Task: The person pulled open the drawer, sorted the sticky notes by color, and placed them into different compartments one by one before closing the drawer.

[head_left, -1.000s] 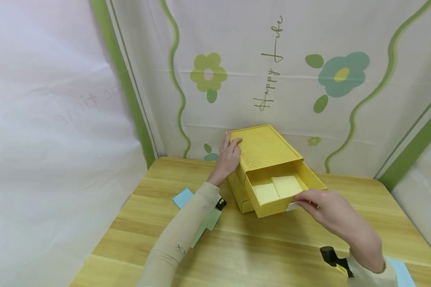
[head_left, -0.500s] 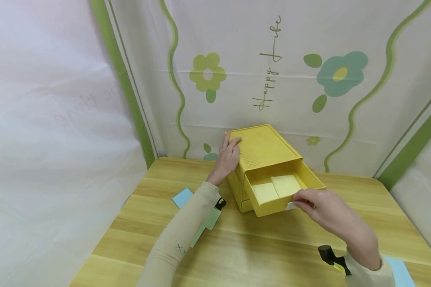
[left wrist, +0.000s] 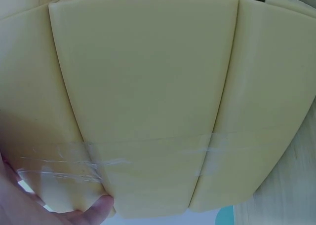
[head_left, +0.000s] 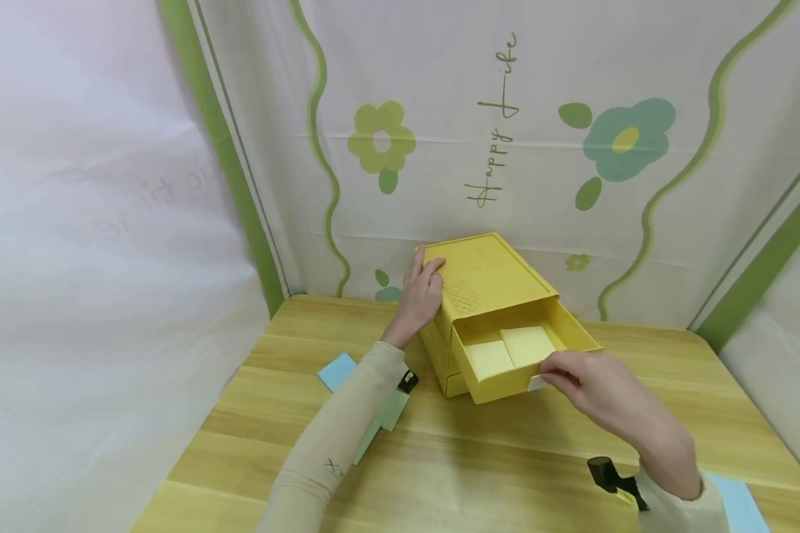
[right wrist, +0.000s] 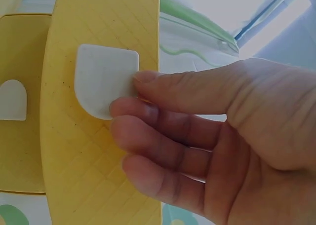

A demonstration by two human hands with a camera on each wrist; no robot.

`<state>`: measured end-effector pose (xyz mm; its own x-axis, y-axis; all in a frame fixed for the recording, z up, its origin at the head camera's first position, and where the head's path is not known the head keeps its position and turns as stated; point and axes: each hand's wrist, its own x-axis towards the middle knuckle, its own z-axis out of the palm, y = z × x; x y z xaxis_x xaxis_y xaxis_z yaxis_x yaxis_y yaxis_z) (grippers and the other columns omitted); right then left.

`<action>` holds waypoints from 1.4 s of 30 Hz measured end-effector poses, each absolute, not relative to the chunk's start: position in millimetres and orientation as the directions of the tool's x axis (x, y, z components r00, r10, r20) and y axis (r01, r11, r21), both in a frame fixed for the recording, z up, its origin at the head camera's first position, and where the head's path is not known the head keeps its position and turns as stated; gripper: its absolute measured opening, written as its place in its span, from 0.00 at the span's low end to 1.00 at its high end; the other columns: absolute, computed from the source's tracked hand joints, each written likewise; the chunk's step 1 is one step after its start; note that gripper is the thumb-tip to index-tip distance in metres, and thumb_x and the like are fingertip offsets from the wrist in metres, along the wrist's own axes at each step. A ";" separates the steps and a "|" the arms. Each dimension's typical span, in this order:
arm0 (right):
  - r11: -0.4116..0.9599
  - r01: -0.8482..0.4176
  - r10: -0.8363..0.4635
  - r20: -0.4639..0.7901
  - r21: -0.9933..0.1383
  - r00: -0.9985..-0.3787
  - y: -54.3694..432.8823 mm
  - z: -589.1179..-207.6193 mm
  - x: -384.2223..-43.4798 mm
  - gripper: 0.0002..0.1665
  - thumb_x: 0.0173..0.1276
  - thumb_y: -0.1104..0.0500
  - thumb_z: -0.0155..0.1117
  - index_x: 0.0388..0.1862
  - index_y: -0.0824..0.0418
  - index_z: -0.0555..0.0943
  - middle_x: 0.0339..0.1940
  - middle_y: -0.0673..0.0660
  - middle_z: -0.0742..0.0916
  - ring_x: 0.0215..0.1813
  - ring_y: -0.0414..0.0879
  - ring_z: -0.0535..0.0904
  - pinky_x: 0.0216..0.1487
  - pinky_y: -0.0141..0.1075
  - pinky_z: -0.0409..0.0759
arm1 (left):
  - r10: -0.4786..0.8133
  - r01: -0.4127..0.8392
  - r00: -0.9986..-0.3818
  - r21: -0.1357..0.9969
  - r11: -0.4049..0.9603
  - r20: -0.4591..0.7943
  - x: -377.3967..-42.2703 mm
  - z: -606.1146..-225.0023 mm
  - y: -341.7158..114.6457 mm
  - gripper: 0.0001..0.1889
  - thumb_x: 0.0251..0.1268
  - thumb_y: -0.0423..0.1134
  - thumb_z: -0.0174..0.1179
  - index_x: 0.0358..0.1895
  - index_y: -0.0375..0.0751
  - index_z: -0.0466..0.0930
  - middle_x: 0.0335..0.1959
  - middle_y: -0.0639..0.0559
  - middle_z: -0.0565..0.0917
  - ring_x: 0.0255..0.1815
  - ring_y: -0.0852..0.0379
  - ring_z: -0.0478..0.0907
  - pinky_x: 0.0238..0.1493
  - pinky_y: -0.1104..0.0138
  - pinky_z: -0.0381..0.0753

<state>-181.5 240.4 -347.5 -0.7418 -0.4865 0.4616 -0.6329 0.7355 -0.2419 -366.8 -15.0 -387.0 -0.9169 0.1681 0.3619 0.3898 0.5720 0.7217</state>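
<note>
A yellow drawer cabinet [head_left: 496, 272] stands on the table with its top drawer [head_left: 507, 389] pulled well out. Inside that drawer lie two pale yellow pads [head_left: 528, 345]. My left hand [head_left: 418, 300] rests on the cabinet's upper left edge, its extended fingers spread over top and side; the left wrist view shows fingertips [left wrist: 101, 207] against the taped side panel [left wrist: 143, 87]. With thumb and index finger my right hand [head_left: 603, 385] pinches the white drawer handle [right wrist: 106, 79]. The other fingers of that hand curl loosely below the handle.
Blue paper [head_left: 337, 370] and green paper [head_left: 392, 411] lie left of the cabinet, partly under the left sleeve. More blue paper [head_left: 736, 505] lies by the right sleeve. A lower drawer with its own white handle [right wrist: 12, 100] is pushed in. A patterned curtain [head_left: 440, 170] hangs close behind the cabinet.
Only the head view has shifted slightly. Both hands, the cabinet and the pulled-out drawer keep their places relative to each other.
</note>
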 end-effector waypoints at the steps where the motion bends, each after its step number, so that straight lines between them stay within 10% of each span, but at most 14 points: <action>1: 0.735 -0.635 -0.486 0.466 -0.240 -0.739 240.1 -347.9 -181.8 0.11 0.57 0.67 0.72 0.33 0.50 0.85 0.28 0.39 0.86 0.25 0.25 0.67 0.27 0.26 0.71 | 0.168 0.391 -0.916 0.721 0.573 0.363 -367.0 -387.0 -14.9 0.27 0.75 0.45 0.29 0.70 0.50 0.68 0.82 0.53 0.40 0.81 0.41 0.46 0.77 0.45 0.52; 42: 0.724 -0.637 -0.438 0.537 -0.263 -0.720 233.9 -359.8 -202.2 0.08 0.62 0.67 0.69 0.35 0.54 0.85 0.28 0.41 0.85 0.25 0.28 0.68 0.28 0.27 0.72 | 0.156 0.385 -0.919 0.739 0.553 0.363 -367.9 -387.1 -13.7 0.29 0.73 0.47 0.27 0.71 0.49 0.68 0.82 0.54 0.39 0.81 0.42 0.43 0.76 0.42 0.50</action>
